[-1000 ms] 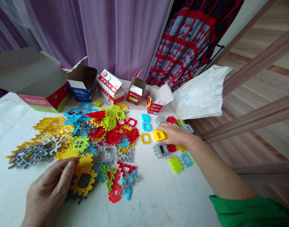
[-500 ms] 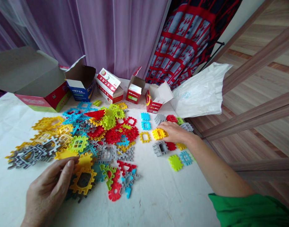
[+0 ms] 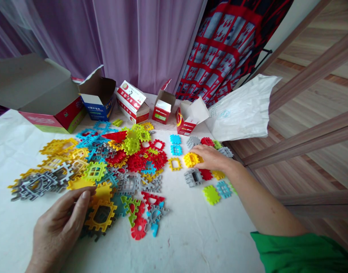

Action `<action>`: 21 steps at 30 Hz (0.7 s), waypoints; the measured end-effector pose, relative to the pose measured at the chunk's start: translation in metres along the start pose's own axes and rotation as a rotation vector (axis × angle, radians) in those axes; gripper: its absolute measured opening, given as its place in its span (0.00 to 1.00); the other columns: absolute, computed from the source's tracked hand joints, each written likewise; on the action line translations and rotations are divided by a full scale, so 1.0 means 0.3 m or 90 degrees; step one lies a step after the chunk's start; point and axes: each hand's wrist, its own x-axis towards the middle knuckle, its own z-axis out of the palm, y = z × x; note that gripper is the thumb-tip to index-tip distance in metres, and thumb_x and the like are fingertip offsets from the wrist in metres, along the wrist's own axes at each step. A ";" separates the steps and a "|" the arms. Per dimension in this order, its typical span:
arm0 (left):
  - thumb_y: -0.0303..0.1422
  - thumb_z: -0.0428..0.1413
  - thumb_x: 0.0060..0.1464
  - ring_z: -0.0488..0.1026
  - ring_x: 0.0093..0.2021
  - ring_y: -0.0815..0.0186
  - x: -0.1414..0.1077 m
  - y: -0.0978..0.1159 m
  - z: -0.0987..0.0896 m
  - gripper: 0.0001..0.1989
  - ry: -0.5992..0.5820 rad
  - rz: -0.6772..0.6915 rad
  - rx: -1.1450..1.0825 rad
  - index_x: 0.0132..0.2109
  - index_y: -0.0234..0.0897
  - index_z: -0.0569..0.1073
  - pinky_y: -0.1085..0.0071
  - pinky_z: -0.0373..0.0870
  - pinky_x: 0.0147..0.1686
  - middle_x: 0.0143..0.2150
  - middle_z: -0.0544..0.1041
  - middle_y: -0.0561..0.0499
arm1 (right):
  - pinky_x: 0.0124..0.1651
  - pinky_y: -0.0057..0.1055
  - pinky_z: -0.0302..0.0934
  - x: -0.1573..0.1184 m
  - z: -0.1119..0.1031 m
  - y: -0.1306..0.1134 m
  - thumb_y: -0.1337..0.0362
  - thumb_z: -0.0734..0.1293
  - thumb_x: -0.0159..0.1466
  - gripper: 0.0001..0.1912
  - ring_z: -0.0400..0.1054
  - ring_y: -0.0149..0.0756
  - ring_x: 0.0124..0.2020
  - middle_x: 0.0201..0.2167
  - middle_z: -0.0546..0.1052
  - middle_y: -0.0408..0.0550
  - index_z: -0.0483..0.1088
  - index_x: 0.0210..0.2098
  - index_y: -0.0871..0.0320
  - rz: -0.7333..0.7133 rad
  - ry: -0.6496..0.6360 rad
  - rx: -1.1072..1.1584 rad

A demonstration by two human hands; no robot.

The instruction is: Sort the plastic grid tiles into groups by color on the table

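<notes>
My right hand (image 3: 209, 157) has its fingers closed round a small yellow block (image 3: 191, 160) made of notched building pieces, low over the table. Around it lie a grey hollow block (image 3: 193, 177), a lime notched square (image 3: 211, 195) and a blue window piece (image 3: 223, 189). At the near left, my left hand (image 3: 64, 220) has thumb and forefinger pressed together over the edge of the pile. A flat yellow plate (image 3: 80, 184) lies right by the fingertips; whether the fingers grip anything is hidden. Close to this hand is a yellow square frame (image 3: 110, 207).
A heap of mixed notched pieces (image 3: 135, 162) spreads over the white-covered table's left and middle. Along the back stand a big open carton (image 3: 56, 120), a blue box (image 3: 98, 110), several smaller red-and-white boxes (image 3: 132, 99) and a white bag (image 3: 242, 112). Purple curtains (image 3: 140, 41) hang behind.
</notes>
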 end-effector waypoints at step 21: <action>0.48 0.57 0.52 0.77 0.29 0.70 0.002 -0.007 0.001 0.15 0.004 0.016 -0.001 0.38 0.45 0.80 0.78 0.75 0.36 0.34 0.83 0.55 | 0.54 0.39 0.58 0.033 -0.006 -0.018 0.55 0.73 0.56 0.29 0.66 0.49 0.52 0.48 0.73 0.54 0.70 0.56 0.53 0.001 -0.044 -0.089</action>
